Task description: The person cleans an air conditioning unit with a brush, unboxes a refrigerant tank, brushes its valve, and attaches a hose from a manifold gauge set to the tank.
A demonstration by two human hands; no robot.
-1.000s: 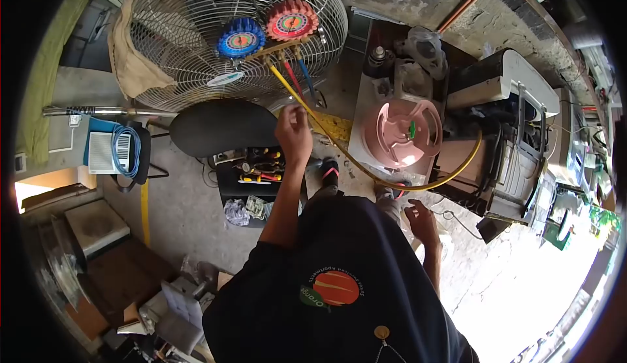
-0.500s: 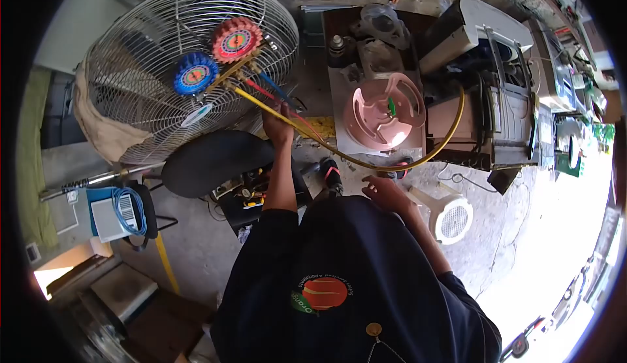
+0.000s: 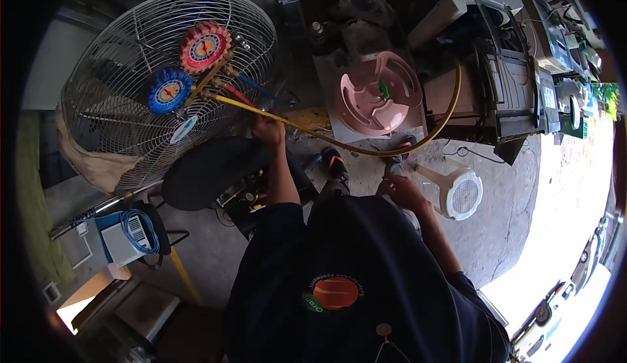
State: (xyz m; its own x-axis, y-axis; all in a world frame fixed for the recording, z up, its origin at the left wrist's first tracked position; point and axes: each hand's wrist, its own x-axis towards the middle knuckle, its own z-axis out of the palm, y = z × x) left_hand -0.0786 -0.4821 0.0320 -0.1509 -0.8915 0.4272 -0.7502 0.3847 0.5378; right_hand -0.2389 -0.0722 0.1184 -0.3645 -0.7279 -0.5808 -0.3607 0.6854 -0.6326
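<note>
My left hand (image 3: 268, 130) is closed around the red hose (image 3: 239, 95), just below the yellow hose (image 3: 287, 122). Both hoses and a blue hose (image 3: 256, 86) run from a brass gauge manifold (image 3: 210, 79) with a red gauge (image 3: 206, 47) and a blue gauge (image 3: 169, 90), in front of a large fan (image 3: 140, 23). The yellow hose curves past a pink cylinder (image 3: 372, 118) with a green valve cap (image 3: 383, 89). Near my legs, my right hand (image 3: 406, 193) hangs with loosely bent fingers and nothing visible in it.
A black round seat (image 3: 202, 173) stands below the fan, beside a dark tool tray (image 3: 245, 199). A white stool (image 3: 457, 195) is right of my right hand. Appliance parts (image 3: 506, 88) stand beyond the cylinder. A blue cable coil (image 3: 135, 232) lies at the left.
The view has turned, so the gauges and fan appear farther left. My left hand has come onto the red hose. My right hand has shifted beside my legs.
</note>
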